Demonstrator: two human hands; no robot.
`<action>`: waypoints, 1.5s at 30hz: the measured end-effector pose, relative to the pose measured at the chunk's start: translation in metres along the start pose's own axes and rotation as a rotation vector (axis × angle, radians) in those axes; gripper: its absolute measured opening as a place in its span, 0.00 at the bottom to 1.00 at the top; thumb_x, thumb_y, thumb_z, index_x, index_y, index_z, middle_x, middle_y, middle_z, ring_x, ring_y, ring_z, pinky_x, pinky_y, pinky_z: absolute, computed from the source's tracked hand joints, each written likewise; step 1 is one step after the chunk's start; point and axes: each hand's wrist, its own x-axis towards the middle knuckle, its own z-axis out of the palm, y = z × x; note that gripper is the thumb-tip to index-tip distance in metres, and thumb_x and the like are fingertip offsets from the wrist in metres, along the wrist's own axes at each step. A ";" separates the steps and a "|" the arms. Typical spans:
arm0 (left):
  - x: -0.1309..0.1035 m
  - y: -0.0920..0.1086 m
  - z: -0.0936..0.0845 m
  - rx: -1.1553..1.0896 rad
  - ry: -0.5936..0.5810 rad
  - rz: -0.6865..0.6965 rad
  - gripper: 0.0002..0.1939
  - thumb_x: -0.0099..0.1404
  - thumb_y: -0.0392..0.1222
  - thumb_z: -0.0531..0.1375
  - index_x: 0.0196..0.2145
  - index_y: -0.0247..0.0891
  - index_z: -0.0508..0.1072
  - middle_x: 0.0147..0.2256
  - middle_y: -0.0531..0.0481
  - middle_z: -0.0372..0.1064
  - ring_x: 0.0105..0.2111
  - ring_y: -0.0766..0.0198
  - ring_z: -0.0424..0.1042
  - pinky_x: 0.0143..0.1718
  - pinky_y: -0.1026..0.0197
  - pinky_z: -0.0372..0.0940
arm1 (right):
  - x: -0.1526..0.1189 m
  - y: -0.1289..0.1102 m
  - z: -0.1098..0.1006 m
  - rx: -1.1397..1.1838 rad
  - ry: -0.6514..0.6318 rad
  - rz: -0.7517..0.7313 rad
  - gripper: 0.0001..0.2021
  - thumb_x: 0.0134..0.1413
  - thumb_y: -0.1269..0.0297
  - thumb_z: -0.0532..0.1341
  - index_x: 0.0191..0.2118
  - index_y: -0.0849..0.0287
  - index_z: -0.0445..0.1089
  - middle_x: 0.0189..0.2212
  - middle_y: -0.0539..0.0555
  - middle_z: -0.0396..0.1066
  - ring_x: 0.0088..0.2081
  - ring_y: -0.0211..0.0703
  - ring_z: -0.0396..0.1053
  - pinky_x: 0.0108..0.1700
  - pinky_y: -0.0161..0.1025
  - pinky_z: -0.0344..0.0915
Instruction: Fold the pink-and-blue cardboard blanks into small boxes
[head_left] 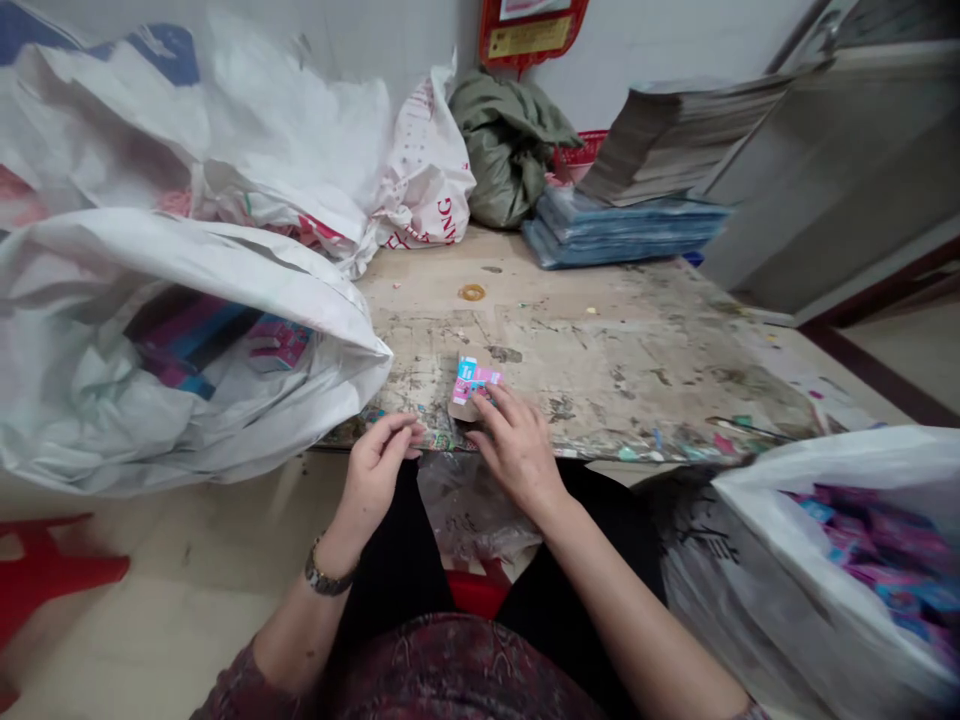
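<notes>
A small pink and blue printed carton (466, 376) with a bare brown cardboard part lies near the front edge of the worktable (600, 350). My right hand (517, 445) reaches over its right side, with the fingers spread and their tips touching the carton. The thumb stays apart from the fingers, near the table edge. Left of the carton, my left hand (381, 462) is at the table edge with its fingers curled against the thumb. Whether anything is pinched there is too small to make out.
A big white sack (300, 420) holding pink and blue cartons opens at the left. Another white bag (780, 560) of similar cartons stands at the right. Rubber bands (472, 292) lie mid-table. Behind are stacked grey sheets (667, 140), blue-wrapped bundles (622, 230) and a green sack (510, 150).
</notes>
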 end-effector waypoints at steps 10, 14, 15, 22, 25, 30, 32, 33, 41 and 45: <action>0.003 -0.031 0.011 -0.009 -0.099 -0.184 0.18 0.58 0.51 0.68 0.42 0.36 0.79 0.37 0.45 0.78 0.36 0.59 0.77 0.35 0.59 0.74 | 0.015 0.005 0.010 0.031 -0.111 0.009 0.17 0.65 0.67 0.59 0.57 0.55 0.72 0.59 0.64 0.72 0.63 0.60 0.66 0.63 0.66 0.55; 0.005 -0.033 0.019 -0.042 -0.141 -0.255 0.19 0.57 0.51 0.69 0.42 0.36 0.78 0.38 0.44 0.78 0.35 0.59 0.77 0.35 0.58 0.74 | 0.017 0.007 0.007 0.049 -0.095 -0.006 0.13 0.65 0.64 0.61 0.53 0.56 0.75 0.56 0.63 0.75 0.61 0.58 0.69 0.63 0.63 0.56; 0.006 -0.033 0.020 -0.054 -0.147 -0.269 0.19 0.57 0.50 0.69 0.42 0.36 0.78 0.38 0.44 0.77 0.35 0.59 0.77 0.35 0.58 0.73 | 0.016 0.007 0.006 0.051 -0.091 -0.008 0.13 0.65 0.63 0.61 0.52 0.56 0.76 0.55 0.62 0.75 0.60 0.58 0.70 0.63 0.62 0.56; 0.011 -0.031 0.027 -0.121 -0.140 -0.328 0.25 0.55 0.50 0.71 0.47 0.36 0.75 0.37 0.46 0.76 0.33 0.62 0.76 0.34 0.59 0.74 | 0.013 0.009 0.006 0.063 -0.012 -0.044 0.11 0.66 0.62 0.60 0.48 0.56 0.77 0.52 0.59 0.78 0.56 0.53 0.74 0.62 0.55 0.61; 0.012 -0.028 0.029 -0.153 -0.146 -0.350 0.24 0.55 0.50 0.71 0.46 0.35 0.75 0.36 0.47 0.76 0.33 0.63 0.76 0.33 0.60 0.74 | 0.015 0.010 0.004 0.099 0.062 -0.061 0.11 0.68 0.63 0.58 0.45 0.56 0.78 0.47 0.58 0.80 0.52 0.48 0.77 0.59 0.49 0.64; 0.011 -0.020 0.032 -0.303 -0.222 -0.397 0.23 0.58 0.51 0.70 0.46 0.35 0.75 0.37 0.45 0.77 0.33 0.61 0.77 0.32 0.59 0.74 | 0.015 0.007 -0.006 0.153 0.164 -0.118 0.11 0.69 0.64 0.57 0.44 0.56 0.77 0.44 0.56 0.82 0.47 0.44 0.79 0.57 0.46 0.66; 0.013 -0.019 0.033 -0.409 -0.282 -0.434 0.22 0.59 0.53 0.69 0.45 0.34 0.75 0.37 0.43 0.78 0.33 0.59 0.77 0.33 0.58 0.75 | 0.011 0.002 -0.011 0.181 0.183 -0.188 0.10 0.69 0.65 0.57 0.44 0.56 0.77 0.43 0.56 0.82 0.47 0.44 0.79 0.57 0.46 0.67; 0.015 -0.018 0.033 -0.459 -0.307 -0.453 0.22 0.60 0.54 0.68 0.44 0.34 0.76 0.37 0.43 0.78 0.33 0.60 0.77 0.33 0.58 0.75 | 0.008 -0.001 -0.013 0.198 0.189 -0.232 0.10 0.68 0.66 0.57 0.44 0.56 0.77 0.43 0.56 0.82 0.47 0.44 0.79 0.57 0.47 0.67; 0.020 -0.021 0.041 -0.486 -0.265 -0.443 0.14 0.57 0.43 0.71 0.38 0.33 0.78 0.32 0.48 0.76 0.27 0.68 0.71 0.27 0.67 0.66 | -0.021 -0.023 -0.023 0.231 0.080 -0.318 0.09 0.68 0.63 0.59 0.47 0.52 0.77 0.47 0.54 0.81 0.53 0.46 0.76 0.59 0.51 0.67; 0.017 -0.025 0.044 -0.264 -0.280 -0.316 0.16 0.58 0.49 0.69 0.39 0.35 0.79 0.35 0.48 0.77 0.34 0.63 0.72 0.35 0.63 0.66 | -0.025 -0.023 -0.035 0.243 0.123 -0.245 0.10 0.68 0.63 0.59 0.48 0.56 0.76 0.48 0.57 0.80 0.49 0.46 0.77 0.54 0.49 0.70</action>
